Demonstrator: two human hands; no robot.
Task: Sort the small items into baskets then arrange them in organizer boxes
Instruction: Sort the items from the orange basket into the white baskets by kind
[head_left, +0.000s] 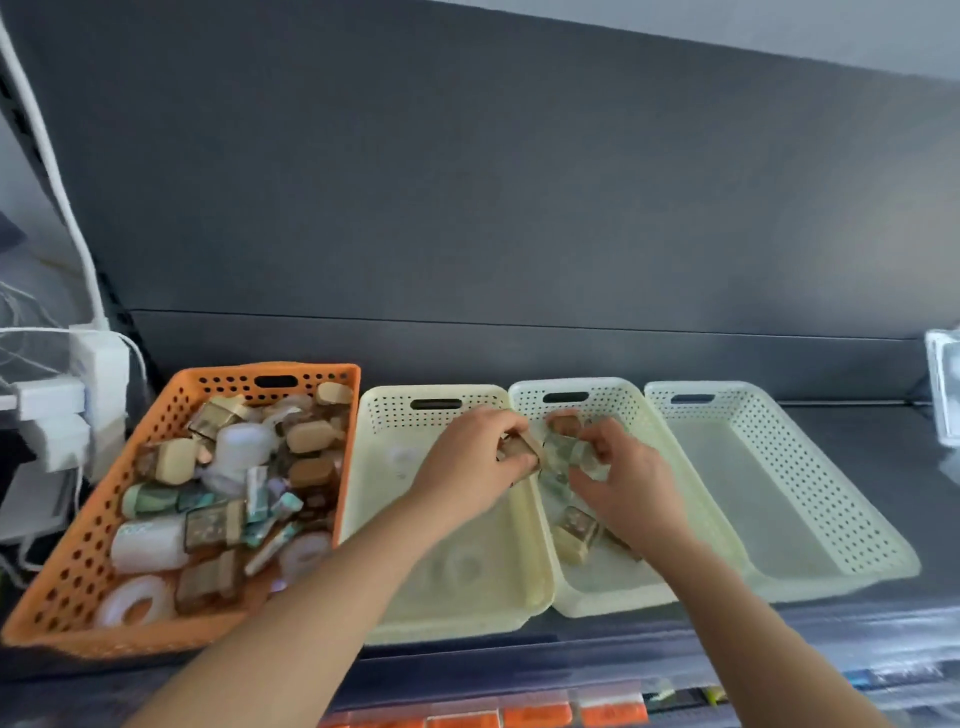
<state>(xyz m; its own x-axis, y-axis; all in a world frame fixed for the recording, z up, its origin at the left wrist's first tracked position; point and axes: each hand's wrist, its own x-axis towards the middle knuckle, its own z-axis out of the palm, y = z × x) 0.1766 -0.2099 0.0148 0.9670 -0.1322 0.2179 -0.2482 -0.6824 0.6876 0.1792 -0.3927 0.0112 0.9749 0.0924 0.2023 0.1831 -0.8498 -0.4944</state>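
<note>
We see the left hand (475, 460), grip clamped on a tan box (525, 448), and the right hand (626, 480), grip clamped on a green packet (562, 451), close together over the middle basket (602, 603).

Left hand (470, 457): bare; broad smooth back, rounded knuckles, short fingers; fine detail lost to motion blur.
Right hand (623, 478): bare; smooth back, rounded knuckles, thumb and fingers soft-edged from blur.
Left wrist (415, 512): bare; narrow, running straight into the hand.
Right wrist (675, 540): bare; narrow, lightly blurred.
Left forearm (311, 597): bare along all the length in view; slim, widening toward the bottom edge.
Right forearm (753, 623): bare along all the length in view; slim, widening toward the bottom edge.
</note>
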